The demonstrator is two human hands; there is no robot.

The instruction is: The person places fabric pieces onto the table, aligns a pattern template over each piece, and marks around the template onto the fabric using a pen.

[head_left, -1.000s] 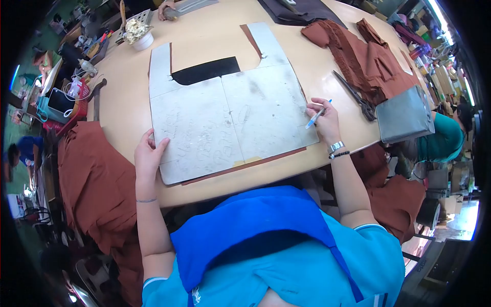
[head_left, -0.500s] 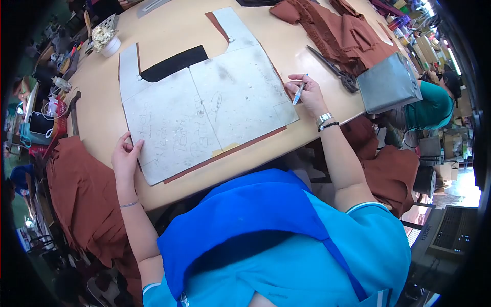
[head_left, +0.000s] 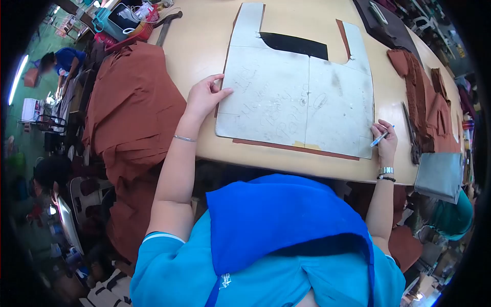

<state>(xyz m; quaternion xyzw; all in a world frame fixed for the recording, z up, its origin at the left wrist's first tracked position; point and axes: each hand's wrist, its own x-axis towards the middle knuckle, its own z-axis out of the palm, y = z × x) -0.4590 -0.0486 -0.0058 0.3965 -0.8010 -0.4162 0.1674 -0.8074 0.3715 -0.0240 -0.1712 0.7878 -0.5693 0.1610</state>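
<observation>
A large pale, marked pattern template [head_left: 276,102] with a cut-out at its far side lies flat on the table. Brown fabric [head_left: 307,150] peeks out along its near edge. At the template's left edge is my left hand [head_left: 205,94], thumb and fingers apart, their tips touching the border. My right hand [head_left: 387,140] is closed round a pen [head_left: 379,138] beside the near right corner of the template. Inside the cut-out lies a black piece [head_left: 296,45].
Brown fabric [head_left: 133,97] hangs over the table's left side; more brown fabric [head_left: 434,112] lies at right. Scissors [head_left: 410,135] and a grey box-like block [head_left: 439,176] sit right of my hand. A hammer [head_left: 166,28] and red basket [head_left: 134,38] are at the back left.
The view has swung to the left, so the table and template appear farther right. My left hand stays at the template's left edge; my right hand still holds the pen.
</observation>
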